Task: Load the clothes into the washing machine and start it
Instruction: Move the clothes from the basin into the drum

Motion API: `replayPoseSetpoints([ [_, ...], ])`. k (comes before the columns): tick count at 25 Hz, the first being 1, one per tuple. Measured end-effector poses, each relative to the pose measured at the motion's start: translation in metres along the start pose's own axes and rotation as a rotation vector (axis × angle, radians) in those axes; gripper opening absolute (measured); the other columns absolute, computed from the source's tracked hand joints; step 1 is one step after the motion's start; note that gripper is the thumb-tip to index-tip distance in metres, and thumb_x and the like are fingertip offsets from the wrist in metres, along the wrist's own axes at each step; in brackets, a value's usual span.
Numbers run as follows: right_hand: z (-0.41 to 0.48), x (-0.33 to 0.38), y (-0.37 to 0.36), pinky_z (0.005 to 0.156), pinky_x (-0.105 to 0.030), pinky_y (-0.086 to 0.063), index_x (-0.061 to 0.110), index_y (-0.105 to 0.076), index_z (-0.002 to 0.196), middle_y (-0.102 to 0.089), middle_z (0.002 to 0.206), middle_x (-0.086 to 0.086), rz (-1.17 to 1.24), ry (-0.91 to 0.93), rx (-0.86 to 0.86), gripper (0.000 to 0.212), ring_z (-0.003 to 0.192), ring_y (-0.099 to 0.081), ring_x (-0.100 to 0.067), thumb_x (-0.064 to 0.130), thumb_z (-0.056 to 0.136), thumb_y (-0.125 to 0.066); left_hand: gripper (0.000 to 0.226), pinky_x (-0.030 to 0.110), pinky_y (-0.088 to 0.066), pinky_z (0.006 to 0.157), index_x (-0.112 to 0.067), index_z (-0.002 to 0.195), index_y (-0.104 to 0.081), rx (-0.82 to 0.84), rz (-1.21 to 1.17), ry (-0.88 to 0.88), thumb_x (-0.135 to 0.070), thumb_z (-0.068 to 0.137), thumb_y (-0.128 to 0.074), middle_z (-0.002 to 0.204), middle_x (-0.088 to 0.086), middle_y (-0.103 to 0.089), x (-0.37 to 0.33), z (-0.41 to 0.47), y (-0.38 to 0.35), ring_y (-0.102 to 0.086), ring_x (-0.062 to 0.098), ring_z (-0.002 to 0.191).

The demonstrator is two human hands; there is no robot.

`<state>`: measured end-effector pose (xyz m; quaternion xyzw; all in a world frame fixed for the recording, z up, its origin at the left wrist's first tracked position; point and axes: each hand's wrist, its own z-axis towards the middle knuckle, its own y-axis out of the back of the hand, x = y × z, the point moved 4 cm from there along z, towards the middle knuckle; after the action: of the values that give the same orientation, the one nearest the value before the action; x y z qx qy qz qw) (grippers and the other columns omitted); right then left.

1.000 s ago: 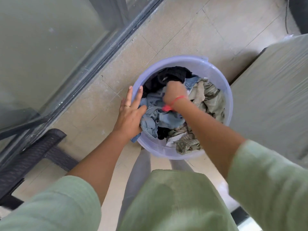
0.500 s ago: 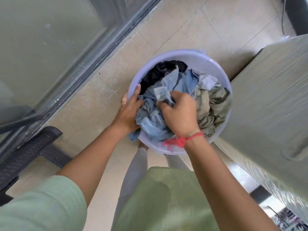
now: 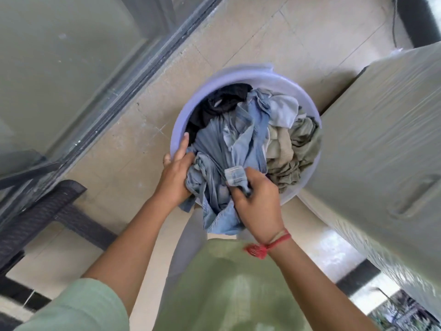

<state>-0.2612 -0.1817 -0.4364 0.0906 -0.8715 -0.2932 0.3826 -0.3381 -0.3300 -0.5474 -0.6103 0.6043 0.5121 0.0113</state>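
Grip of right hand [image 3: 260,207] on denim [image 3: 235,142]

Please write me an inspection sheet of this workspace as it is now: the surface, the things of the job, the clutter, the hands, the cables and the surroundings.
Surface: beige tiled floor; the tub stands on it.
Job's things: lilac tub full of clothes: blue denim garment, black garment, olive garment. Grey appliance at the right, probably the washing machine, top closed.
Clutter: dark plastic furniture at the left.
Hands: left hand grips the denim at the tub's rim; right hand holds a bunched denim fold in curled fingers.
Cables: thin dark cable at the upper right, ends hidden.
Surroundings: glass door with a dark frame at the left.
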Motion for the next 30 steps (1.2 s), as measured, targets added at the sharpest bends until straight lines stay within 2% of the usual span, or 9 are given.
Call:
replayPoseSetpoints([
  [4, 0.016, -0.011, -0.028, 0.083, -0.039, -0.049, 0.006, -0.061, 0.097, -0.052, 0.122, -0.017, -0.395, 0.137, -0.145, 0.024, 0.104, -0.055, -0.035, 0.018, 0.077, -0.063, 0.047, 0.072, -0.001, 0.104, -0.009, 0.11, -0.051, -0.04, 0.277, 0.162, -0.027, 0.072, -0.072, 0.158, 0.01, -0.01, 0.013, 0.013, 0.013, 0.003, 0.042, 0.143],
  [9, 0.014, -0.048, -0.066, 0.106, -0.045, -0.039, -0.007, -0.034, 0.139, -0.033, 0.147, -0.024, -0.688, 0.134, 0.089, 0.062, 0.134, -0.037, -0.037, 0.014, 0.08, -0.03, 0.116, 0.057, 0.009, 0.109, -0.027, 0.148, 0.001, -0.129, 0.507, -0.22, -0.004, 0.066, -0.076, 0.158, 0.008, -0.006, -0.018, 0.043, 0.01, -0.005, 0.026, 0.145],
  [11, 0.012, -0.059, -0.064, 0.108, -0.043, -0.037, -0.004, -0.026, 0.144, -0.022, 0.153, -0.02, -0.615, 0.14, 0.284, 0.067, 0.139, -0.03, -0.034, 0.009, 0.079, -0.036, 0.121, 0.058, 0.007, 0.109, -0.036, 0.146, 0.015, -0.043, 0.605, -0.326, 0.003, 0.068, -0.07, 0.158, 0.007, 0.006, -0.027, 0.05, 0.004, 0.003, 0.029, 0.144],
  [14, 0.026, -0.056, -0.022, 0.103, -0.038, -0.042, 0.01, -0.042, 0.139, -0.037, 0.148, -0.01, -0.384, 0.069, 0.494, 0.061, 0.13, -0.045, -0.026, 0.007, 0.078, -0.042, 0.097, 0.063, 0.011, 0.107, -0.037, 0.146, -0.015, 0.081, 0.633, -0.353, -0.001, 0.073, -0.066, 0.159, 0.003, 0.002, -0.029, 0.056, -0.001, 0.006, 0.029, 0.145],
  [18, 0.086, 0.014, 0.048, 0.076, -0.03, -0.049, 0.008, -0.068, 0.104, -0.069, 0.101, -0.011, -0.337, 0.159, -0.081, 0.03, 0.086, -0.063, -0.027, 0.013, 0.085, -0.045, 0.076, 0.067, -0.005, 0.108, -0.018, 0.123, -0.053, 0.012, 0.618, -0.346, -0.006, 0.054, -0.081, 0.146, 0.007, -0.041, -0.031, 0.055, -0.001, -0.038, 0.028, 0.135],
  [21, 0.175, 0.055, -0.001, 0.065, -0.03, -0.045, 0.008, -0.063, 0.084, -0.063, 0.082, -0.008, -0.6, 0.195, 0.194, 0.025, 0.086, -0.059, -0.028, 0.031, 0.088, -0.053, 0.076, 0.071, -0.004, 0.101, -0.013, 0.117, -0.06, -0.13, 0.614, -0.409, -0.009, 0.045, -0.082, 0.133, 0.009, -0.055, -0.027, 0.051, 0.003, -0.051, 0.029, 0.124],
  [24, 0.216, 0.033, -0.079, 0.098, -0.042, -0.037, 0.014, -0.061, 0.112, -0.057, 0.124, -0.011, -1.08, -0.022, 0.623, 0.048, 0.131, -0.038, -0.033, 0.053, 0.085, -0.053, 0.08, 0.076, 0.002, 0.094, -0.021, 0.122, -0.058, -0.196, 0.692, -0.41, -0.024, 0.046, -0.082, 0.129, 0.003, -0.058, -0.022, 0.051, 0.007, -0.056, 0.027, 0.117],
  [26, 0.22, 0.007, -0.104, 0.11, -0.048, -0.016, 0.015, -0.043, 0.137, -0.034, 0.148, -0.01, -1.265, -0.07, 0.565, 0.071, 0.141, -0.015, -0.032, 0.065, 0.086, -0.039, 0.083, 0.076, 0.004, 0.094, -0.026, 0.126, -0.051, -0.228, 0.71, -0.384, -0.028, 0.047, -0.076, 0.118, -0.003, -0.064, -0.022, 0.051, 0.007, -0.057, 0.026, 0.109],
  [30, 0.234, 0.01, -0.102, 0.103, -0.043, -0.027, 0.012, -0.051, 0.127, -0.049, 0.133, -0.011, -1.154, 0.149, 0.336, 0.053, 0.127, -0.039, -0.032, 0.048, 0.087, -0.052, 0.072, 0.079, 0.002, 0.096, -0.026, 0.12, -0.056, -0.275, 0.574, -0.336, -0.029, 0.05, -0.074, 0.113, -0.008, -0.064, -0.018, 0.05, 0.01, -0.048, 0.031, 0.124],
])
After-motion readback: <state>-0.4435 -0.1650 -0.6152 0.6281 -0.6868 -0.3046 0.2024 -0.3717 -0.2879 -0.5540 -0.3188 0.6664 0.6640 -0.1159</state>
